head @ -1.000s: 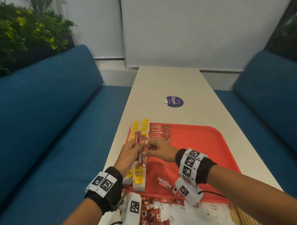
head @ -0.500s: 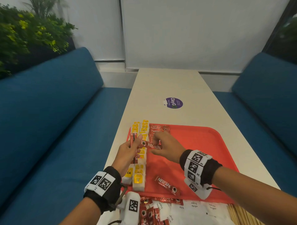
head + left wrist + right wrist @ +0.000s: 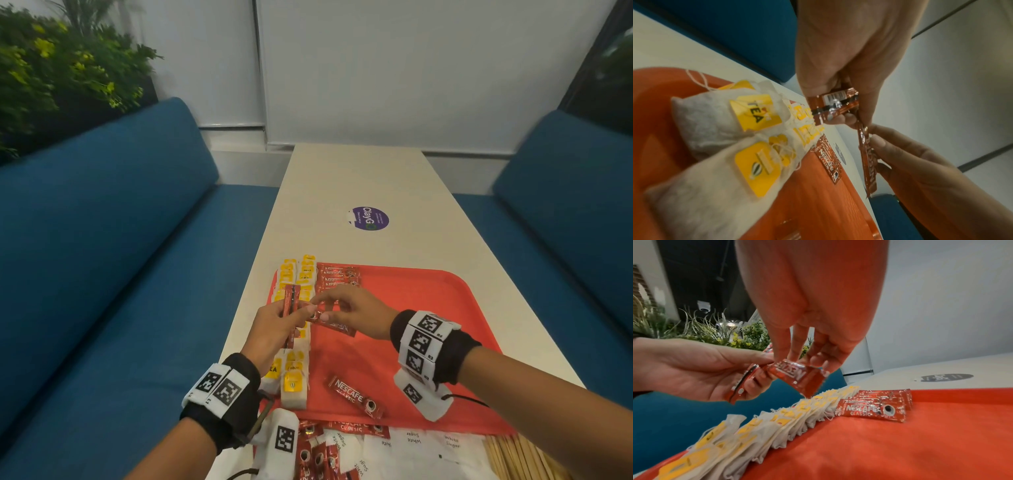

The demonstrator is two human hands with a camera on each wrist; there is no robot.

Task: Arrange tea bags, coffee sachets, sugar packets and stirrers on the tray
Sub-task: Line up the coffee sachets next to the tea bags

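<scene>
Left hand (image 3: 274,329) gripping a small bunch of red coffee sachets (image 3: 290,303), thumb and fingers (image 3: 839,119) curled round them, held upright above the row of tea bags (image 3: 764,431). Right hand (image 3: 356,317) just beside, fingertips (image 3: 819,359) pinching a single sachet (image 3: 799,378) by one end, the other end hanging free below the fingers; thumb of the left hand touching that same sachet. Beneath both hands, a red tray (image 3: 445,308) on a pale bench (image 3: 359,178). Inside the tray: white tea bags with yellow tags, overlapped in a line along the edge under the left fingers; a stack of sachets (image 3: 877,404) lying flat beyond the right fingers, beside the far end of the tea-bag line; one loose sachet (image 3: 356,397) lying below the right wrist. Off the tray, nearer the body than either hand: more sachets (image 3: 315,455), white sugar packets (image 3: 414,448) and wooden stirrers (image 3: 513,459) on the bench.
</scene>
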